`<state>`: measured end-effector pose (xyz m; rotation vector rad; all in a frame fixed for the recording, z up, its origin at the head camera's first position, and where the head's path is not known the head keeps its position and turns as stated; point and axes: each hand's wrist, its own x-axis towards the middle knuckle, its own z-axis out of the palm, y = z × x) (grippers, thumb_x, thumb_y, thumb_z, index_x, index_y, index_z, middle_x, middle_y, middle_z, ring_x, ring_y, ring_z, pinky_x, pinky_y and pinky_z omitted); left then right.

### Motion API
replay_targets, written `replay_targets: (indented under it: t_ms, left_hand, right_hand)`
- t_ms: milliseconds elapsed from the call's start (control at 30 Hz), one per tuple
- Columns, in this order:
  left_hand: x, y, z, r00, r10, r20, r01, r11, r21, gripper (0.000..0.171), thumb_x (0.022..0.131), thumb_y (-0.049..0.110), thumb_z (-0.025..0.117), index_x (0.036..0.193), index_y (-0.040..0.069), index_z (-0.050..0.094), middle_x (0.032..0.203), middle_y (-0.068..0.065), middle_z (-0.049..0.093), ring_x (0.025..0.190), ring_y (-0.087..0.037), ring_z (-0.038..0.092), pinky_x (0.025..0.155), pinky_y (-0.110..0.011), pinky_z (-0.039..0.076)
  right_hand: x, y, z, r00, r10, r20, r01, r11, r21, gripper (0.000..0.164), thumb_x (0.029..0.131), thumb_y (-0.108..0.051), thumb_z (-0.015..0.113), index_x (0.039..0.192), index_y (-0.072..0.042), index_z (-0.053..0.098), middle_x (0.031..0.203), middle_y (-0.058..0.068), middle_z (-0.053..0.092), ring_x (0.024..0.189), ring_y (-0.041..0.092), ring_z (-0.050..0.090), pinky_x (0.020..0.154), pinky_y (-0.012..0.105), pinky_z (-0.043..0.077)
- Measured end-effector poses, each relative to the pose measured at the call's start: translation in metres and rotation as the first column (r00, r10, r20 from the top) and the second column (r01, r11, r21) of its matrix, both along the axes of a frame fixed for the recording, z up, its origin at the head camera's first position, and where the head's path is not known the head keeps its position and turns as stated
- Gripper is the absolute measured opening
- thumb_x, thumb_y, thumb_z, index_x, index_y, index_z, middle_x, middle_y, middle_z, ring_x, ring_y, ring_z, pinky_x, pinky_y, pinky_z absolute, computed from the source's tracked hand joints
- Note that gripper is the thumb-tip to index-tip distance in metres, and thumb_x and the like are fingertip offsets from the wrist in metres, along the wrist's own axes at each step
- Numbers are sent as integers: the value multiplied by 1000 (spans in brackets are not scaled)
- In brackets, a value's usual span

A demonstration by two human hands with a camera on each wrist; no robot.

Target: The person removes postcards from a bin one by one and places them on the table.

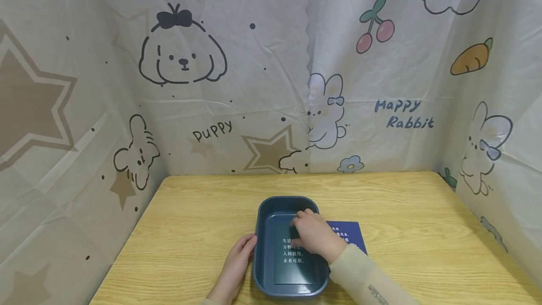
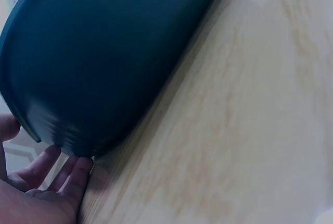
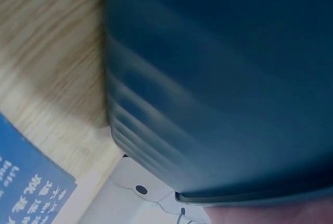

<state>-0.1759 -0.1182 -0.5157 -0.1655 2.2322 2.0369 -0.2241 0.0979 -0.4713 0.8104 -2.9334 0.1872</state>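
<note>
A dark blue-green rectangular bin (image 1: 292,292) with rounded corners stands on the wooden table. Inside it lies a dark green booklet (image 1: 288,272) with white Chinese lettering, its upper right part covered by my right hand (image 1: 315,234). That hand reaches in over the bin's right rim, thumb and forefinger spread apart with nothing visible between them. My left hand (image 1: 237,260) rests against the left outer wall, its thumb near the rim. In the left wrist view, its fingertips (image 2: 78,169) touch the wall low down, close to the tabletop.
A blue booklet (image 1: 347,234) with white lettering lies on the table right of the bin, partly behind my right forearm. The wooden table (image 1: 203,201) extends on both sides. Printed cloth (image 1: 237,84) hangs behind and along the sides.
</note>
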Motion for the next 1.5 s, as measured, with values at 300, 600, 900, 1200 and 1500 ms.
replay_targets:
  t_ms: [300,600,900,1200,1500]
  left_hand:
    - [0,0,-1,1000,8,-6,-8,1000,6,61,95,47,49,130,-3,52,129,-22,58,110,-29,56,102,-52,43]
    - [0,0,-1,1000,-2,6,2,1000,20,60,97,46,47,131,-3,51,130,-22,57,111,-28,56,102,-52,42]
    - [-1,0,-1,1000,-4,11,4,1000,8,59,97,46,46,131,-3,51,131,-23,56,111,-29,56,102,-54,42]
    - [0,0,0,1000,5,6,-5,1000,9,59,96,46,48,131,-2,52,130,-22,58,110,-28,57,101,-52,43]
    - [-2,0,-2,1000,-4,19,4,1000,7,59,97,47,47,131,-1,52,132,-22,56,113,-29,55,101,-53,42]
  right_hand:
    - [1,-2,-3,1000,-8,-21,9,997,81,51,72,-45,77,106,-7,71,99,8,68,88,21,53,80,40,52]
    - [4,-4,-2,999,-18,-42,23,994,109,53,72,-47,77,106,-7,71,99,8,68,90,22,54,78,38,50]
    - [4,-4,-3,998,-20,-55,27,992,120,54,71,-49,77,105,-7,71,95,7,66,85,21,52,74,35,49]
    - [4,-4,-4,997,-23,-70,29,995,99,57,69,-49,78,105,-6,68,95,7,64,86,21,51,74,36,49]
    - [4,-3,-6,996,-22,-88,27,998,58,59,67,-48,80,105,-6,63,98,8,65,90,22,54,75,38,50]
